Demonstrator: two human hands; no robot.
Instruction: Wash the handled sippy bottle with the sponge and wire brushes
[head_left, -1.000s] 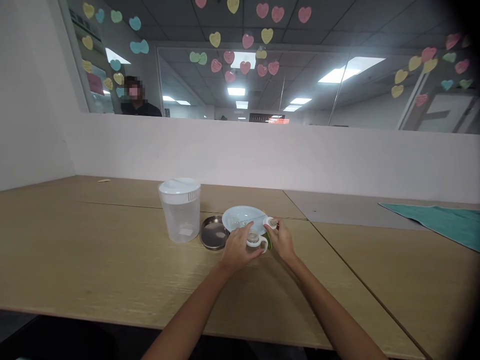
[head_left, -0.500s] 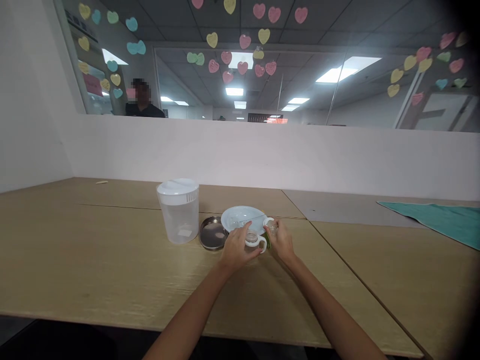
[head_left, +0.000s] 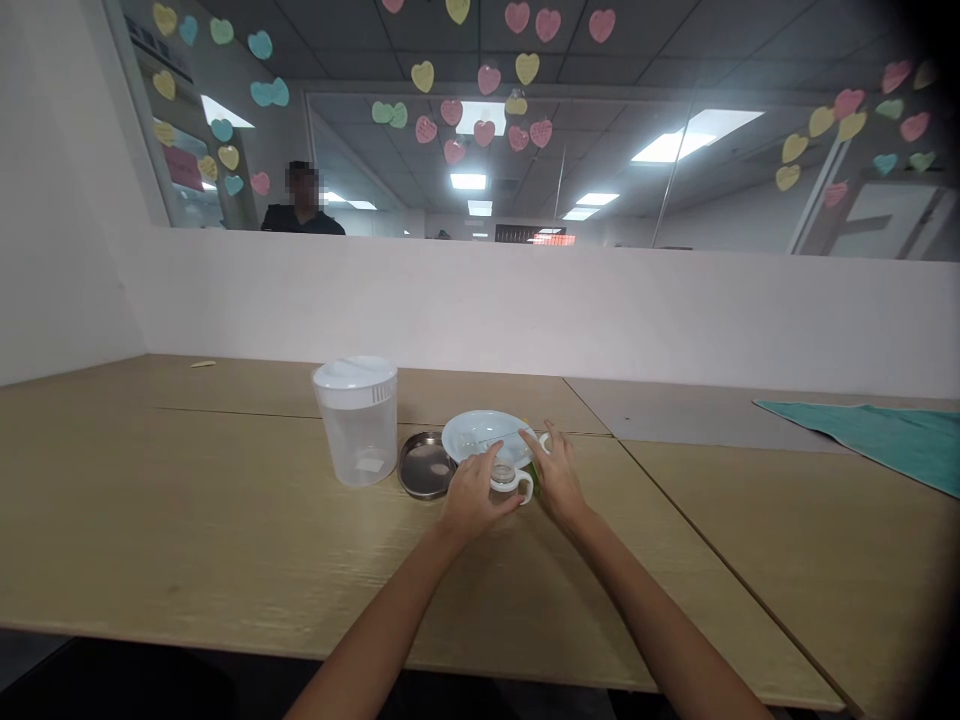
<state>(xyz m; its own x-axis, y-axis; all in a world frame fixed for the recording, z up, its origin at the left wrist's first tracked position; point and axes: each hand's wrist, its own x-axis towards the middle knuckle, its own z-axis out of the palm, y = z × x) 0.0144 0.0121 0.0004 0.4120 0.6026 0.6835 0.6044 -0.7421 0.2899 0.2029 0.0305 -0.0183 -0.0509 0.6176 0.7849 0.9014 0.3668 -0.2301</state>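
Observation:
My left hand (head_left: pixel 471 495) is curved around a small clear jar (head_left: pixel 503 478) with a white collar and a looped white handle, low over the table. Thumb and fingers close on its near and left sides. Just to the right, my right hand (head_left: pixel 559 478) has its thumb and forefinger spread apart. A small white piece (head_left: pixel 544 440) shows behind those fingers, mostly hidden. Beyond both hands lies a pale blue-white bowl (head_left: pixel 457 440) with clear items and a thin rod in it. Something green (head_left: pixel 534 478) peeks out between the hands.
A round metal pan (head_left: pixel 426 468) sits left of my left hand, beside a tall translucent bucket (head_left: pixel 360 430) with a white lid. A teal cloth (head_left: pixel 870 435) lies at the far right. Behind the table, a person (head_left: pixel 304 205) stands beyond the window.
My right thumb and forefinger have spread wider and lifted, and the clear part they held is now hidden. My left hand stays on the jar. The person behind the glass shifted right.

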